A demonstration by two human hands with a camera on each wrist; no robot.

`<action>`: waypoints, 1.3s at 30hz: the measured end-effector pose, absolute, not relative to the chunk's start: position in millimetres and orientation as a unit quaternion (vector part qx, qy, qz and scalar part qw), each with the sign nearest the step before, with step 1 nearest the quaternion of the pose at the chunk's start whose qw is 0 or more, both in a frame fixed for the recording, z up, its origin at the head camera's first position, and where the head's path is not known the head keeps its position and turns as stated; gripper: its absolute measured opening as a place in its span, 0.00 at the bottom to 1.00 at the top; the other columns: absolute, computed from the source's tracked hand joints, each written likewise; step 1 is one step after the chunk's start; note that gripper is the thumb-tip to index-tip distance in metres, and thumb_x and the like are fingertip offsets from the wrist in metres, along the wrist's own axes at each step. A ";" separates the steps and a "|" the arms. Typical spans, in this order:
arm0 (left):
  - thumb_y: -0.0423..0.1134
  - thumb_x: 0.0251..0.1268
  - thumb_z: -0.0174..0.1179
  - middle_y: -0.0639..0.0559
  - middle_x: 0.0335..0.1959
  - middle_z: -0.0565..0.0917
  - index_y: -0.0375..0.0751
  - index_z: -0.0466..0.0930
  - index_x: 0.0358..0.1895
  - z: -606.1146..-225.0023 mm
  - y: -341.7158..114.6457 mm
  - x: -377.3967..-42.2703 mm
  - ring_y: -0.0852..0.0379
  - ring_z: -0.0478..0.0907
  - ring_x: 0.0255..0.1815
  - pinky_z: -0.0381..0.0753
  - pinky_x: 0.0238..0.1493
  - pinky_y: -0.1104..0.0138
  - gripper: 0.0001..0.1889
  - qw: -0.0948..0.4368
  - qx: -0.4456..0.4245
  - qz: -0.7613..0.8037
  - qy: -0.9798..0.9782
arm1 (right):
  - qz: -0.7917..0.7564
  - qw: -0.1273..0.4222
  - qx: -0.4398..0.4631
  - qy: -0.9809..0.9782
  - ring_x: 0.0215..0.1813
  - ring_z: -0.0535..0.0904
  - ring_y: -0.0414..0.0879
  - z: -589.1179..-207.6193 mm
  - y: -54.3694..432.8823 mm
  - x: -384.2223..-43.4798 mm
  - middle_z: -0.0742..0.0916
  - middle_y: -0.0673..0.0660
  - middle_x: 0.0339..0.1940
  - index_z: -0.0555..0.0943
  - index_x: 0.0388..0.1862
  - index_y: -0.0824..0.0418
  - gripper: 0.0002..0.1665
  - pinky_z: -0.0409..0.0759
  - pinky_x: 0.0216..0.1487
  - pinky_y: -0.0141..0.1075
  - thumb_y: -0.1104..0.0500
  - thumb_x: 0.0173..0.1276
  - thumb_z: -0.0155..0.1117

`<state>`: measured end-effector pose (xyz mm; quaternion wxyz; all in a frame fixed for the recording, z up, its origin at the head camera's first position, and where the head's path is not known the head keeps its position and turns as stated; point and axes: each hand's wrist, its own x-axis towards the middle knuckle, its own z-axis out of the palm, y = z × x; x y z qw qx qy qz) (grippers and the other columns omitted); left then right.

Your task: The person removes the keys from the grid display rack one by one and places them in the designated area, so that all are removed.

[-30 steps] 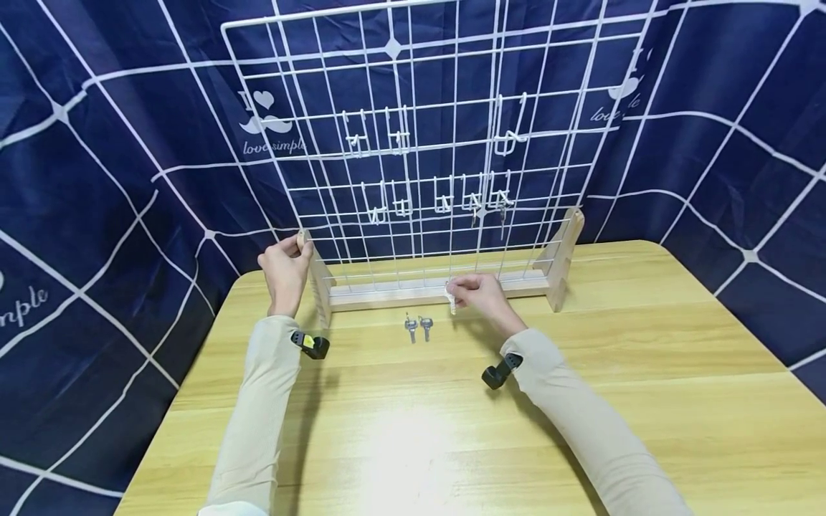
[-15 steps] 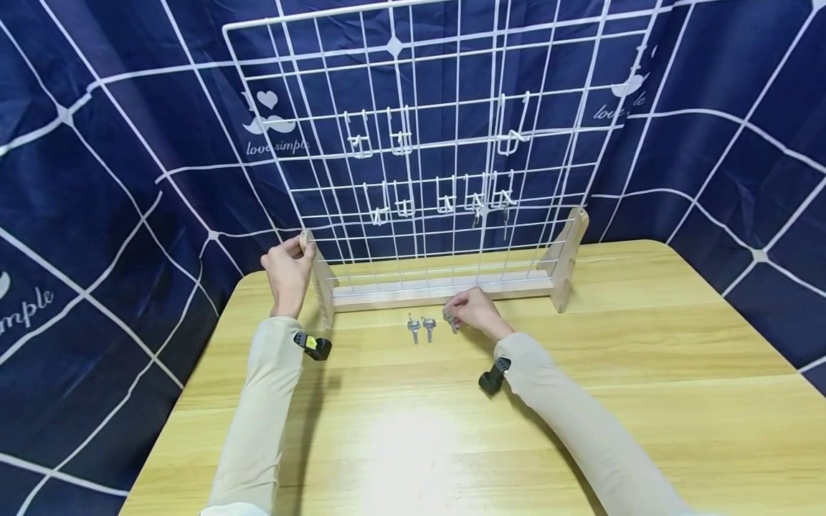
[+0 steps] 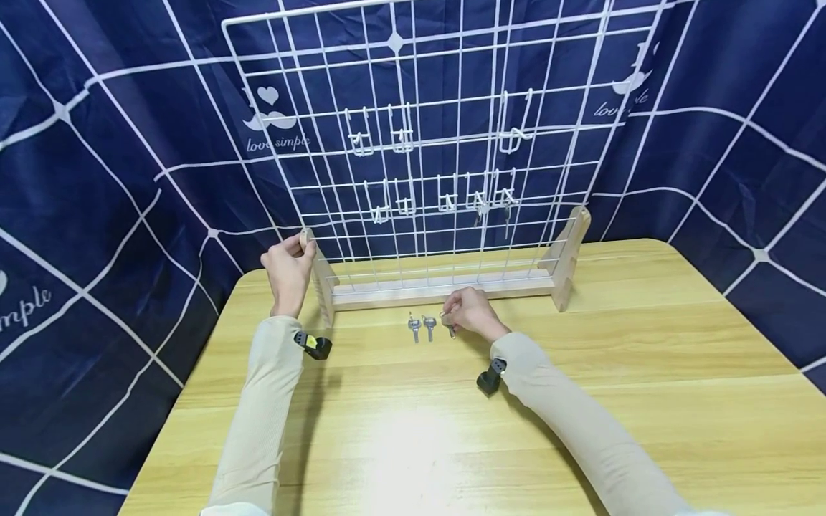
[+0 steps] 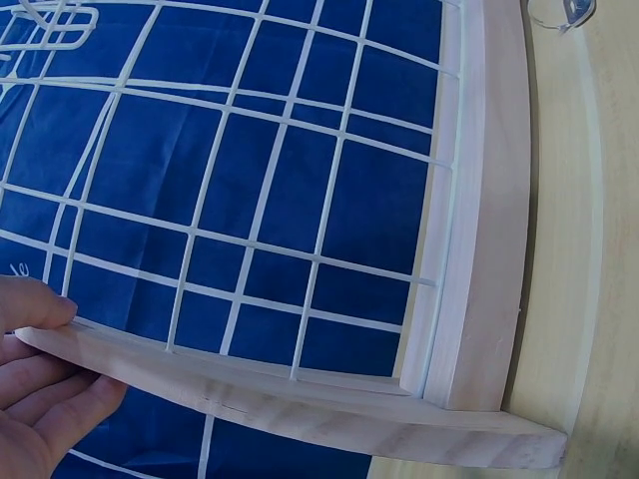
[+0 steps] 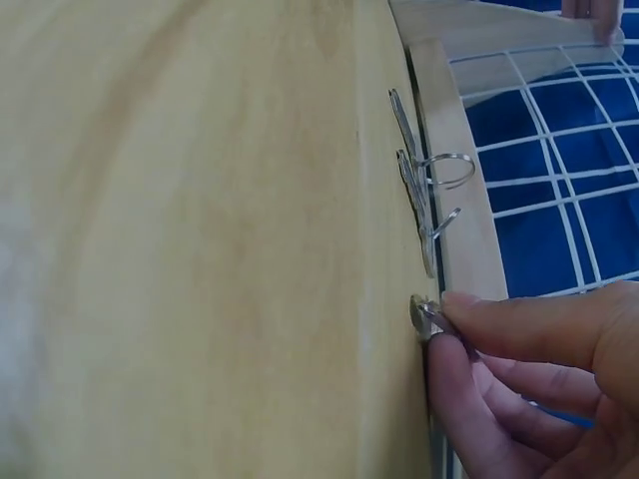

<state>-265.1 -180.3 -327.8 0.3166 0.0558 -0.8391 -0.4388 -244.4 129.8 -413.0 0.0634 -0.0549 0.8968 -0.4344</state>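
My left hand [image 3: 288,276] grips the upper end of the wooden side support [image 4: 300,407] of a white wire-grid rack, its thumb on one face and fingers on the other in the left wrist view. In front of the rack's wooden base bar [image 3: 387,295], my right hand [image 3: 474,313] pinches the ring of a small metal key [image 5: 419,317] low at the tabletop. Fingers partly cover that key. Two more keys on rings lie side by side to its left, a left key [image 3: 414,327] and a middle key [image 3: 429,327].
Several white wire hooks hang on the grid in two rows, among them an upper hook [image 3: 401,141]. Keys hang from two lower-right hooks, one key [image 3: 507,221] at the far right. Dark blue patterned cloth [image 3: 116,287] surrounds the wooden table [image 3: 613,344].
My right hand has lowered the key from in front of the base bar down to the tabletop, beside the other two keys. The left hand stays on the side support.
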 end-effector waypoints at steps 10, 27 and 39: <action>0.37 0.60 0.63 0.39 0.37 0.87 0.35 0.86 0.47 -325.3 -179.4 -266.3 0.47 0.85 0.42 0.80 0.49 0.60 0.14 0.319 0.051 -0.437 -0.840 | -0.423 0.067 -0.052 0.902 0.20 0.80 0.43 -405.1 126.0 -239.6 0.84 0.60 0.26 0.80 0.37 0.72 0.12 0.82 0.26 0.32 0.73 0.53 0.70; 0.38 0.60 0.63 0.40 0.37 0.87 0.37 0.87 0.46 -324.8 -179.3 -266.5 0.47 0.85 0.44 0.79 0.52 0.61 0.13 0.311 0.058 -0.432 -0.845 | -0.387 0.092 0.004 0.917 0.19 0.82 0.41 -406.3 125.7 -242.8 0.84 0.59 0.26 0.79 0.45 0.70 0.20 0.77 0.23 0.28 0.68 0.53 0.74; 0.38 0.60 0.62 0.41 0.37 0.87 0.37 0.87 0.46 -327.0 -180.8 -266.0 0.47 0.84 0.45 0.78 0.53 0.61 0.13 0.310 0.063 -0.431 -0.845 | -0.445 0.107 -0.002 0.889 0.15 0.79 0.39 -409.6 126.0 -243.0 0.85 0.61 0.23 0.78 0.34 0.73 0.10 0.82 0.24 0.32 0.71 0.55 0.71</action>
